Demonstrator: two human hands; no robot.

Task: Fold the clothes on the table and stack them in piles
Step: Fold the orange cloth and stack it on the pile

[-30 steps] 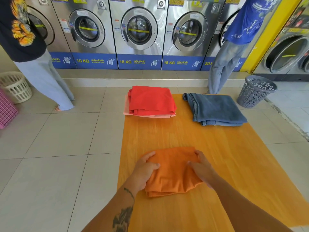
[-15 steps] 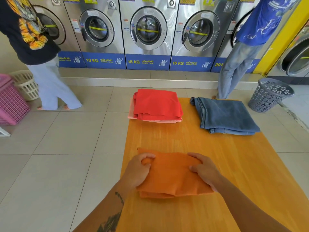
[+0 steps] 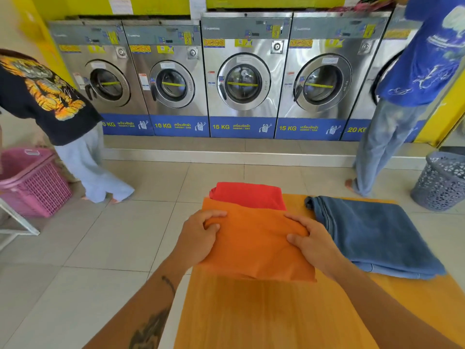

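Note:
A folded orange garment (image 3: 254, 245) is held up off the wooden table (image 3: 264, 313). My left hand (image 3: 198, 235) grips its left edge and my right hand (image 3: 312, 240) grips its right edge. Its far edge hangs over the near part of a folded red garment (image 3: 247, 195) at the table's far left. The pink piece under the red one is hidden. Folded blue jeans (image 3: 375, 235) lie at the far right of the table.
A person in a black shirt (image 3: 47, 102) stands at the left beside a pink laundry basket (image 3: 32, 182). Another person in a blue shirt (image 3: 425, 59) stands at the right near a grey basket (image 3: 440, 182). Washing machines (image 3: 241, 79) line the back wall.
Both hands have lifted the orange garment off the table and carried it away from me, over the red pile. The view has tilted upward.

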